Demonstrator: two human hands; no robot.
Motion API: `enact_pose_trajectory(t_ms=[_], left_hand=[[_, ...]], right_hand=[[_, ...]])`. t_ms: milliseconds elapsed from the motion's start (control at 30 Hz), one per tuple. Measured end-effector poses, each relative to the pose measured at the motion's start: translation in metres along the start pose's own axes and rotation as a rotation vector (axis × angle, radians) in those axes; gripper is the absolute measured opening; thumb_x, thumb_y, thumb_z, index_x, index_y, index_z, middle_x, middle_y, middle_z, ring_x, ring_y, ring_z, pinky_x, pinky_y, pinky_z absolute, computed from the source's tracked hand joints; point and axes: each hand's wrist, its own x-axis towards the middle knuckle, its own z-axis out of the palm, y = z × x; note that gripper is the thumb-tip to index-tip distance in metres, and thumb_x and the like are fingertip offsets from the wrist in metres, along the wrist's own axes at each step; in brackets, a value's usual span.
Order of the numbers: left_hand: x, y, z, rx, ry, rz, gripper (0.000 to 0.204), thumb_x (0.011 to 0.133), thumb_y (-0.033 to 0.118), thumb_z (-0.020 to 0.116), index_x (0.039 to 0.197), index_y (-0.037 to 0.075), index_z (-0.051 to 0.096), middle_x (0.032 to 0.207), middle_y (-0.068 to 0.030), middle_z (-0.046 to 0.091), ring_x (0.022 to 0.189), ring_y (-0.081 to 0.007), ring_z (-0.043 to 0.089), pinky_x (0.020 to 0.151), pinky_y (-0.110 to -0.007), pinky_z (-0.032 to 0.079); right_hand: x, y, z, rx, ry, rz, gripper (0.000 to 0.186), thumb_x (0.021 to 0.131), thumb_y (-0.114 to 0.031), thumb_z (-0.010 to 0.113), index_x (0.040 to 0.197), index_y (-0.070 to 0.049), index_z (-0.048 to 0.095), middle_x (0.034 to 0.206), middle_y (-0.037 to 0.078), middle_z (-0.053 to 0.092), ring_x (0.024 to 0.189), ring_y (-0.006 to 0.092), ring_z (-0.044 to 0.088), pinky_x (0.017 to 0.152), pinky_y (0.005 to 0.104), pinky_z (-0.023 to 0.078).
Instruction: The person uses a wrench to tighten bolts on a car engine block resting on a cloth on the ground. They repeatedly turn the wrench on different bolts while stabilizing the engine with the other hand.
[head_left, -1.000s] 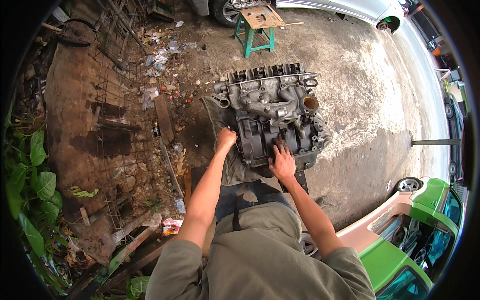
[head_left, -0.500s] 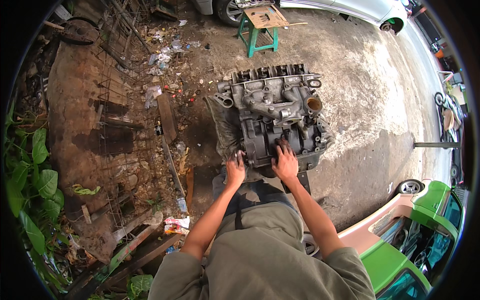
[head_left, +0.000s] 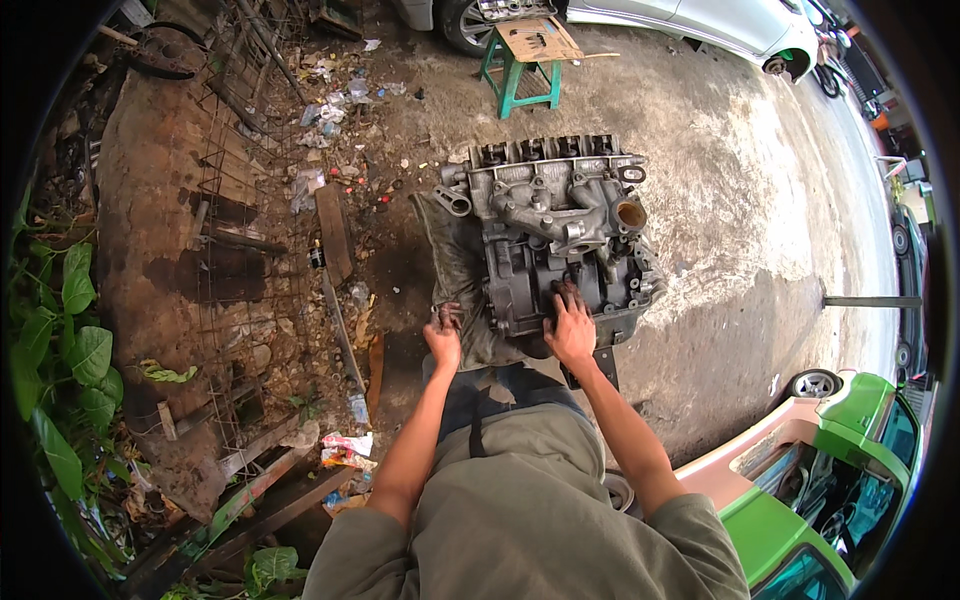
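Note:
In front of me an engine block (head_left: 527, 285) lies on a dirty grey cloth (head_left: 450, 255), with a curved metal manifold (head_left: 548, 215) on its upper side. My right hand (head_left: 573, 328) rests on the near side of the block, fingers stretched forward and thumb apart, gripping nothing I can see. Left of the block, over the cloth's edge, is my left hand (head_left: 443, 338). Its dirty fingers are curled together, and whatever they may hold is too small or hidden to make out. A round opening (head_left: 630, 213) sits at the manifold's right end.
Beyond the engine stands a green stool (head_left: 525, 75) with a wooden top and small dark parts on it. A silver car (head_left: 640, 12) is behind it. Rubbish and a wooden plank (head_left: 334, 232) lie to the left. A green and pink vehicle (head_left: 850, 440) stands at the right.
My left hand has moved left, off the engine's near left corner, to over the cloth's edge, and its fingers have curled in. The right hand stays on the block.

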Motion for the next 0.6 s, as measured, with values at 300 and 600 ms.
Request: enact_pose_trajectory(t_ms=[300,600], left_hand=[[0.055,0.025,0.038,0.632,-0.073,0.157,0.044,0.109,0.025,0.050,0.083,0.000,0.076,0.073,-0.0208,0.071,0.076,-0.0415,0.070,0.075,-0.051,0.051],[0.080,0.017,0.061,0.747,-0.182,0.049,0.038,0.102,0.022,0.057,0.078,0.002,0.079,0.079,-0.0216,0.074,0.081,-0.0383,0.074,0.075,-0.049,0.054]], right_hand=[[0.003,0.000,0.002,0.031,-0.067,0.052,0.059,0.085,-0.024,0.071,0.139,-0.002,0.059,0.159,0.014,0.044,0.151,0.0321,0.037,0.123,0.0460,0.035],[0.002,0.001,0.003,0.023,-0.022,0.014,0.057,0.086,-0.023,0.072,0.138,-0.003,0.059,0.158,0.012,0.044,0.152,0.0292,0.036,0.122,0.0469,0.035]])
